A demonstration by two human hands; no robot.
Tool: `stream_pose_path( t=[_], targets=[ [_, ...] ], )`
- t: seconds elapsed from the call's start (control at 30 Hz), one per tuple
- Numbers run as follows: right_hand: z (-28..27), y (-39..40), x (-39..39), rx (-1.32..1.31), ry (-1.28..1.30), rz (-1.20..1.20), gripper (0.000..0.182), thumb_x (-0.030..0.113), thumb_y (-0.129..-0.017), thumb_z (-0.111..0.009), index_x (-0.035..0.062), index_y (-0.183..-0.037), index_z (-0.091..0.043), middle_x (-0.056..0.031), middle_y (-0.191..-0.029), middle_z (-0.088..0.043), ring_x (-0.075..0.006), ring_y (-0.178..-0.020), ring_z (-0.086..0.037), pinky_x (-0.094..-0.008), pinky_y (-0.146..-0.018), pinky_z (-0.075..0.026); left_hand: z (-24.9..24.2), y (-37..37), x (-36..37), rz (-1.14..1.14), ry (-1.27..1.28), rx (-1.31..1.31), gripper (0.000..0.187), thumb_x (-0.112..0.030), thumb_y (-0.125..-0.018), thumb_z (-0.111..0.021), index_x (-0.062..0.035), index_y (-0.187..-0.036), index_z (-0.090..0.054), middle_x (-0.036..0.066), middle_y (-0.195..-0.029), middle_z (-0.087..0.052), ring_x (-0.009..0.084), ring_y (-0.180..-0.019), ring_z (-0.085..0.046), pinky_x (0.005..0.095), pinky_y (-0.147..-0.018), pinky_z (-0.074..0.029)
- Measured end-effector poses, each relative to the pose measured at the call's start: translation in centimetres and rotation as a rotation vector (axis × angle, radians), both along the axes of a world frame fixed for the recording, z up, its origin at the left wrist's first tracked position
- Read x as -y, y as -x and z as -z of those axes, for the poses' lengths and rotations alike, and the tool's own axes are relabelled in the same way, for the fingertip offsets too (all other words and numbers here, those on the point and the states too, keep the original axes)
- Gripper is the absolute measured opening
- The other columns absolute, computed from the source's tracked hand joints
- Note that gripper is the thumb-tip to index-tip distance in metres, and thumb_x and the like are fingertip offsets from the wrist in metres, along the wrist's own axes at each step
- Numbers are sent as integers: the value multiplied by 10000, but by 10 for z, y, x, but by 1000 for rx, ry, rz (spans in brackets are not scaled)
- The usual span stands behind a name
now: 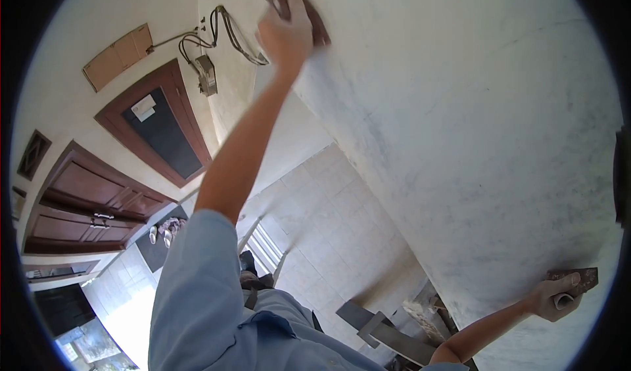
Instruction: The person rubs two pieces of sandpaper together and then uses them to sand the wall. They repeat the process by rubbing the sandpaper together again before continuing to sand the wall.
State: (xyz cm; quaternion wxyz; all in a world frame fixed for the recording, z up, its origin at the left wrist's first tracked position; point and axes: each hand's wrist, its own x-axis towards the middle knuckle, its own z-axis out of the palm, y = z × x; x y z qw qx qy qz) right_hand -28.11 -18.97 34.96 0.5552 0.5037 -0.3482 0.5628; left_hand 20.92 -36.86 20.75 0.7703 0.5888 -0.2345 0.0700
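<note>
High on the pale, grey-smudged wall [453,141], my left hand [287,39] presses a dark brown sheet of sandpaper [319,29] against the surface. The hand is closed on the sheet and slightly blurred. Far to the lower right, my right hand [555,304] grips a second piece of sandpaper [584,279], also at the wall. A curled end of it shows between the fingers. Both arms are stretched wide apart.
Black cables [227,36] and a small electrical box [206,75] hang near my left hand. Below are the tiled floor [328,207], a white ladder [266,243] and a grey plank-like piece [394,338]. Brown double doors [98,200] stand at left.
</note>
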Motion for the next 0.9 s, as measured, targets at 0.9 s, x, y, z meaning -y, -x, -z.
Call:
stream_pose_path(
  t=[0.9],
  targets=[
    [2,-3,4,-44,28,-45,394,304,-862,-719,-66,-851,-585,-102,-739,-609,-142,-596,-581,-235,-475,-479,32,21,-13,64,-22,15,430,-373,-856,-614,38,-738,-651,194,-685,-657,366,-687,-650,419,-674,-484]
  ],
)
